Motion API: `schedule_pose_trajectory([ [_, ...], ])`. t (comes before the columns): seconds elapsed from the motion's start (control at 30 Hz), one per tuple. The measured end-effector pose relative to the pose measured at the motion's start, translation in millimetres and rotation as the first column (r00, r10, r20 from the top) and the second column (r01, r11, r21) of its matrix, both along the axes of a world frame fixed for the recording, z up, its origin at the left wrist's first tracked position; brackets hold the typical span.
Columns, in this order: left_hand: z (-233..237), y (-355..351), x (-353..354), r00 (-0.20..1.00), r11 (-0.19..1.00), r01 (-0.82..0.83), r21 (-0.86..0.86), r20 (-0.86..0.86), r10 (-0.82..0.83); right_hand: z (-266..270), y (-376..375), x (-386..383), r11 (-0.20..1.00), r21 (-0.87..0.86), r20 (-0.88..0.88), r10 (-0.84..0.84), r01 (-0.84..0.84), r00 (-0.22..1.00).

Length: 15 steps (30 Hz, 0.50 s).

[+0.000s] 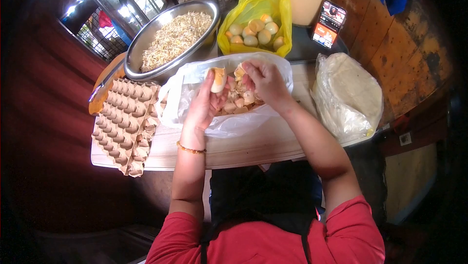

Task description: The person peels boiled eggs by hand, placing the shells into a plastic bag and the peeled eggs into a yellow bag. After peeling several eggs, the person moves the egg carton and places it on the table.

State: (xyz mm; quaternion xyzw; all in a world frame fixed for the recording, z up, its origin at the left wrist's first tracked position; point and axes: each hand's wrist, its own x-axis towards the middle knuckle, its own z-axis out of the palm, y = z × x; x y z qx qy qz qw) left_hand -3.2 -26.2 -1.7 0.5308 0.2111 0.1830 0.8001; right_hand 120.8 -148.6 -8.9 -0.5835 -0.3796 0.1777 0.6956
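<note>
My left hand (204,102), fingers wrapped round it, holds an egg (218,84) upright. The egg shows a smooth white lower part and an orange-yellow patch higher up. To its right, my right hand (267,82) pinches a pale, orange-tinted piece of eggshell (239,72), apart from the egg. Both hands are over a white plastic bag (187,81) that lies open on the table, with broken eggshells (243,101) inside. Just behind it, a yellow plastic bag (239,10) holds several pale, orange-tinted eggs (256,30).
Stacked egg cartons (122,122) lie at the table's left. A metal basin (214,15) of bean sprouts (178,37) stands behind them. On the right are a clear plastic bag (348,95) with flat, pale contents, a propped phone (329,25) and a large tan container (307,0).
</note>
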Motion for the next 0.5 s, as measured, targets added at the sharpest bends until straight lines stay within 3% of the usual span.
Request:
schedule_pose_trajectory([
  [0.07, 3.9, 5.6, -4.6, 0.995, 0.998, 0.022, 0.063, 0.097, -0.028, -1.4, -0.8, 4.4, 0.993, -0.093, 0.198, -0.048, 0.067, 0.979],
  [0.1, 2.7, 8.0, -5.4, 0.995, 0.998, 0.023, 0.063, 0.096, -0.029, -3.7, -0.2, 4.8, 0.993, -0.094, 0.198, -0.049, 0.069, 0.979],
  [0.13, 0.2, 10.8, -6.1, 0.993, 0.997, 0.005, 0.073, 0.119, -0.013, -6.9, 1.2, 4.7, 0.988, -0.011, 0.460, -0.133, 0.155, 0.878],
  [0.17, -1.3, 12.0, -6.4, 0.990, 0.997, -0.015, 0.082, 0.141, 0.003, -8.6, 2.2, 3.8, 0.973, 0.091, 0.677, -0.218, 0.214, 0.702],
  [0.2, -0.3, 11.9, -6.3, 0.990, 0.997, -0.015, 0.082, 0.140, 0.003, -7.3, 2.4, 1.4, 0.973, 0.091, 0.677, -0.218, 0.214, 0.703],
  [0.27, 3.5, 11.2, -5.7, 0.962, 0.996, 0.069, 0.049, 0.262, -0.079, -2.5, 1.8, -5.0, 0.944, 0.199, 0.745, -0.320, 0.263, 0.586],
  [0.5, -1.3, 4.4, -1.5, 0.956, 0.994, 0.077, 0.075, 0.277, -0.094, 1.7, -0.7, -23.4, 0.962, 0.147, 0.695, -0.265, 0.229, 0.669],
])
